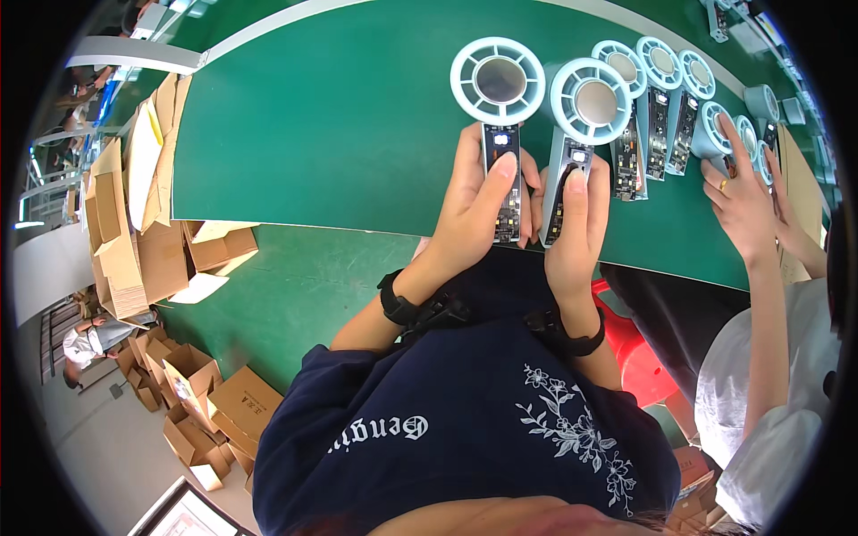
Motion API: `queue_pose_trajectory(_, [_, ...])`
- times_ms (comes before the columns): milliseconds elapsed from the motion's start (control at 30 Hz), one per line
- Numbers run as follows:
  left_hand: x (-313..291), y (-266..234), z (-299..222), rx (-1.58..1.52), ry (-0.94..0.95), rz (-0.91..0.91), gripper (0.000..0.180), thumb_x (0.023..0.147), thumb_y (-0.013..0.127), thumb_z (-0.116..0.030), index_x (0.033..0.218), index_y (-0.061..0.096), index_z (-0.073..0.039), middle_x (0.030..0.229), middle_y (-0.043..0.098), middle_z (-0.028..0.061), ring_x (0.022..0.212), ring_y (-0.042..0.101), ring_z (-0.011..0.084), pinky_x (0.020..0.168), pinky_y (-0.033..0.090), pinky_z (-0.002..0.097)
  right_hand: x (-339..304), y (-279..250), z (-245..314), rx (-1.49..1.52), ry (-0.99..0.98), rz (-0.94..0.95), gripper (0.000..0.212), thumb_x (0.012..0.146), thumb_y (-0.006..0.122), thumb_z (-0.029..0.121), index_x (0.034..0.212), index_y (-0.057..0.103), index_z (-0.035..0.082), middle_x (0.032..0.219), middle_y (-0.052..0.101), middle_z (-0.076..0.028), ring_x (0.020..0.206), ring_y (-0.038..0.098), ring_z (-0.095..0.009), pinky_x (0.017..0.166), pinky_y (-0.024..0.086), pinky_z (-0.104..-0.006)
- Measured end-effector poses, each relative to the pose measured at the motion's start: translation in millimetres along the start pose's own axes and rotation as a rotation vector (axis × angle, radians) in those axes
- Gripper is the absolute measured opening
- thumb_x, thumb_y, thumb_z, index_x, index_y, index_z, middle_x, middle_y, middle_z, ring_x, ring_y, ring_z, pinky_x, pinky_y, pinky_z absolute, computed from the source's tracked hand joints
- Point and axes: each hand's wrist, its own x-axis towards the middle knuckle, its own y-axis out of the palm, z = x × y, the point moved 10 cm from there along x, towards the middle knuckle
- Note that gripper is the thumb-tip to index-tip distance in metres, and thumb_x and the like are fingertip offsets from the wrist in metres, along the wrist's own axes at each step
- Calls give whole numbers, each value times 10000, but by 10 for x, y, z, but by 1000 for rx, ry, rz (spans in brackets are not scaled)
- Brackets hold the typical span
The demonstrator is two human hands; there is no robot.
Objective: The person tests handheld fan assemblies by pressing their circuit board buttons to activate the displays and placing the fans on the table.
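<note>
Left hand (478, 201) and right hand (572, 223) each grip a pale blue handheld fan (498, 85) (587, 105) by its open handle over the green mat (340, 125), so a thumb could easily smudge or knock the bare circuit board.

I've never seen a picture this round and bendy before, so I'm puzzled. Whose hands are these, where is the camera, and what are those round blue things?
The camera sits on a person's head and looks down, so you see their own two arms coming up from below. Its very wide lens bends straight edges into curves.

The left hand holds a pale blue handheld fan with a round ring head and an open handle; its thumb presses on the dark circuit strip inside. The right hand holds a second pale blue fan of the same kind the same way. A small light glows on each handle.

Both rest on a long green belt. More unfinished fans lie in a row to the right, where another person's hands work. Brown cardboard boxes are piled at the left.
</note>
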Motion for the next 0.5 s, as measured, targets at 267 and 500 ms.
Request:
queue_pose_trajectory(267, [-16, -33, 31, -46, -29, 4, 335, 994, 340, -197, 1265, 261, -16, 879, 520, 112, 487, 530, 132, 394, 453, 247, -8, 31, 38, -108, -17, -9, 257, 997, 324, 243, 1042, 434, 15, 653, 478, -33, 440, 395, -55, 394, 310, -188])
queue_pose_trajectory(500, [16, -25, 44, -1, -8, -9, 371, 994, 319, -235, 1285, 287, -6, 888, 522, 118, 467, 514, 129, 363, 428, 244, 1, 18, 43, -83, -42, -10, 249, 998, 327, 225, 1077, 416, 7, 683, 487, -37, 448, 401, -57, 389, 313, -193])
